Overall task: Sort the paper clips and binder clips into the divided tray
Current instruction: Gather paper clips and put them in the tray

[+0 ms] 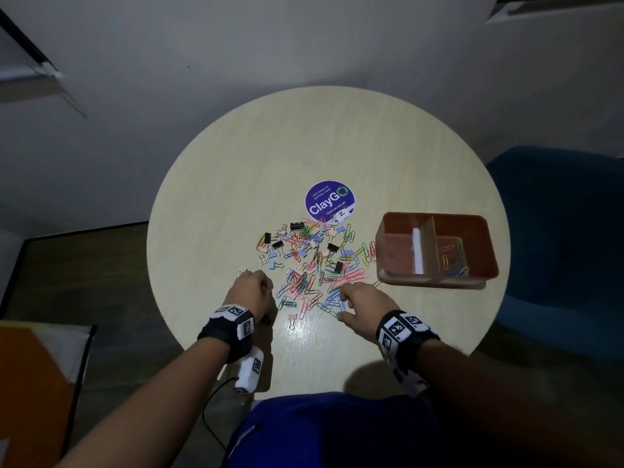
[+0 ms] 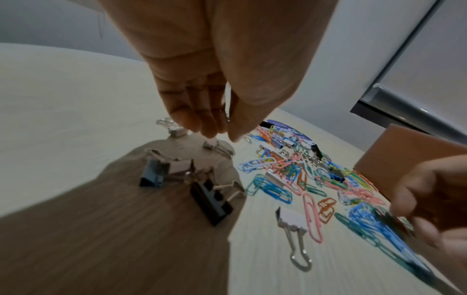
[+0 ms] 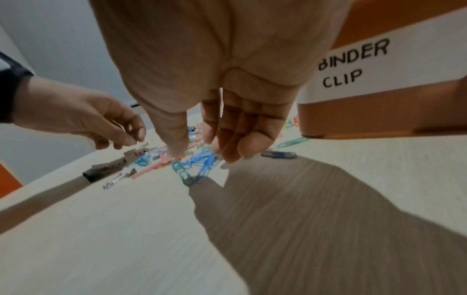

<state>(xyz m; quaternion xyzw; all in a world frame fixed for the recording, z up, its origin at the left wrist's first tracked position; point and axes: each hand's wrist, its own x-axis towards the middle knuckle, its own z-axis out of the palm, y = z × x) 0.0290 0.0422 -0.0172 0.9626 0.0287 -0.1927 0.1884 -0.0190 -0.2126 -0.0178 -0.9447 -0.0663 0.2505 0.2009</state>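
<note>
On the round pale wooden table (image 1: 236, 170), a heap of coloured paper clips and small binder clips (image 1: 314, 261) lies at centre, with the orange divided plastic tray (image 1: 388, 244) at 3 o'clock of it, a few paper clips in its right compartment. The left hand (image 1: 251, 292), at the heap's 7 o'clock, pinches a thin wire piece, seemingly a clip handle. The right hand (image 1: 363, 304), at 5 o'clock, hangs loosely curled over blue paper clips (image 3: 202, 162); whether it holds one I cannot tell.
</note>
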